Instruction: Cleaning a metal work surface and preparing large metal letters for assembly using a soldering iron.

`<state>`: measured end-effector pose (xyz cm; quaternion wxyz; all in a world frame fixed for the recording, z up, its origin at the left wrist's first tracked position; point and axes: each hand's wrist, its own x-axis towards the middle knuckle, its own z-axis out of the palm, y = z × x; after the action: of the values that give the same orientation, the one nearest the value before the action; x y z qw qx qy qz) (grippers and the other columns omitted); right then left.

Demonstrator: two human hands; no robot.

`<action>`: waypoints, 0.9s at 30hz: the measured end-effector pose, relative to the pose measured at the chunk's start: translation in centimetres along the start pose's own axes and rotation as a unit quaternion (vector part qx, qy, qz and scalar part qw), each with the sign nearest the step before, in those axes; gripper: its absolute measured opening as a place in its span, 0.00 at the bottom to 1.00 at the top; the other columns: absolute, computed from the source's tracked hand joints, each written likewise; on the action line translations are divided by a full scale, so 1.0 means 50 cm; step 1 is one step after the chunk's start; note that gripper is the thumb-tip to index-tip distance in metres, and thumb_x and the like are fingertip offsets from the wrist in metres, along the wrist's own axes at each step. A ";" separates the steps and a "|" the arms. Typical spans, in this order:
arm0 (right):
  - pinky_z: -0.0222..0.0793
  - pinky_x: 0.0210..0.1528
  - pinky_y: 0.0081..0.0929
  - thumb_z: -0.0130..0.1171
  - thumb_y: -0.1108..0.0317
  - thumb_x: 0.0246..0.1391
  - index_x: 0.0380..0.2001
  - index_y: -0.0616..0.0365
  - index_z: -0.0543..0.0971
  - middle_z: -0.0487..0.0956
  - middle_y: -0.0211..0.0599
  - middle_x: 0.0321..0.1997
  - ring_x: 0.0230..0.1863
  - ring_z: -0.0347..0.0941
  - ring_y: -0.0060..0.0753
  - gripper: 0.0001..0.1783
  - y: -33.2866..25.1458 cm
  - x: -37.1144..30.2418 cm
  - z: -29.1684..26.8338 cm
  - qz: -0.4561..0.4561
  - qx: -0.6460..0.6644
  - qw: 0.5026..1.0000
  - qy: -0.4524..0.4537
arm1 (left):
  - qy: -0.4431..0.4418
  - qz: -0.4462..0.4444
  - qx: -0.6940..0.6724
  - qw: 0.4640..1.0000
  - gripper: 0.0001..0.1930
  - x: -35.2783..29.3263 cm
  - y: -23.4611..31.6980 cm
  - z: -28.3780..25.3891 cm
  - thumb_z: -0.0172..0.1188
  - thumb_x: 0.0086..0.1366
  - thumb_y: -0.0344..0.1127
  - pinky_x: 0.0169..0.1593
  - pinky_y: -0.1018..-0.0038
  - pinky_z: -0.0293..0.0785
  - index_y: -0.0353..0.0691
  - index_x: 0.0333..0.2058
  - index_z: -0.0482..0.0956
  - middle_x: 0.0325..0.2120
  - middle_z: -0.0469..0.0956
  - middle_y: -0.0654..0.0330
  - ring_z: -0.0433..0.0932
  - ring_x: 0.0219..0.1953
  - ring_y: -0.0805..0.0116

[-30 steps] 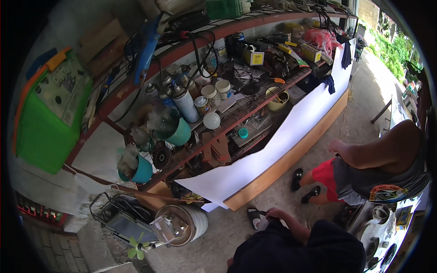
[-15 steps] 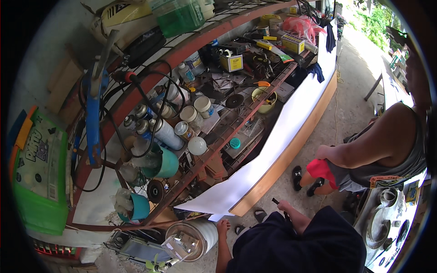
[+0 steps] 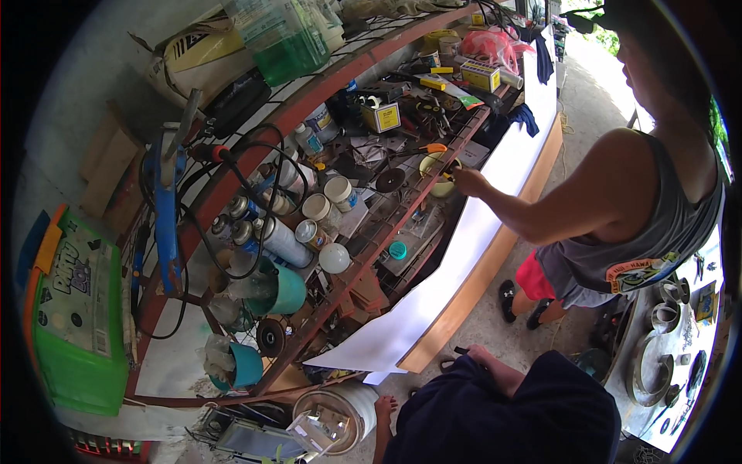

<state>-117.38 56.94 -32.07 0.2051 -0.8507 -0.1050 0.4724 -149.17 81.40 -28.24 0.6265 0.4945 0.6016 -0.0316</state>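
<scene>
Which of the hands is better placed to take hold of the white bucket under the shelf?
Left, probably. The left hand lies right beside the white bucket, with nothing between them. The right hand sits farther right, on the dark-clad knee, near the end of the white board.

One white board (image 3: 464, 255), two teal cups (image 3: 286, 290) — one green crate (image 3: 77, 309).

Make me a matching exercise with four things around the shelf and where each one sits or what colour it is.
Things:
1. bucket
2. board
3. crate
4. yellow bowl

Places or colours:
A. green, far left
B. under the other person's hand
C. white, leaning along the shelf
D. on the floor by the left hand

Pairs: 1-D, 2-C, 3-A, 4-B
</scene>
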 end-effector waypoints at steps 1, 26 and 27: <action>0.70 0.54 0.42 0.59 0.55 0.45 0.49 0.53 0.78 0.77 0.49 0.50 0.53 0.74 0.50 0.27 0.001 0.015 0.005 -0.022 -0.020 0.999 -0.020 | 0.001 -0.020 -0.014 1.000 0.11 -0.003 -0.012 -0.010 0.56 0.61 0.39 0.27 0.71 0.74 0.38 0.35 0.77 0.26 0.79 0.58 0.79 0.24 0.66; 0.74 0.42 0.40 0.57 0.70 0.43 0.42 0.55 0.78 0.82 0.44 0.30 0.37 0.81 0.45 0.18 0.057 0.031 0.044 -0.060 -0.149 0.987 -0.027 | -0.005 -0.073 -0.031 0.997 0.14 -0.184 -0.143 0.099 0.42 0.63 0.27 0.22 0.73 0.74 0.34 0.44 0.73 0.35 0.78 0.49 0.81 0.23 0.56; 0.73 0.43 0.40 0.56 0.71 0.43 0.44 0.54 0.77 0.82 0.45 0.32 0.39 0.80 0.46 0.20 0.049 0.028 0.053 -0.032 -0.144 0.988 -0.054 | -0.026 -0.039 -0.013 0.999 0.14 -0.189 -0.136 0.108 0.41 0.62 0.27 0.20 0.74 0.72 0.34 0.43 0.74 0.35 0.78 0.49 0.81 0.21 0.58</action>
<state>-118.91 55.94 -35.45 0.0891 -0.8412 -0.2098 0.4904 -152.20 69.15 -25.93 0.6468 0.4616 0.6040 -0.0609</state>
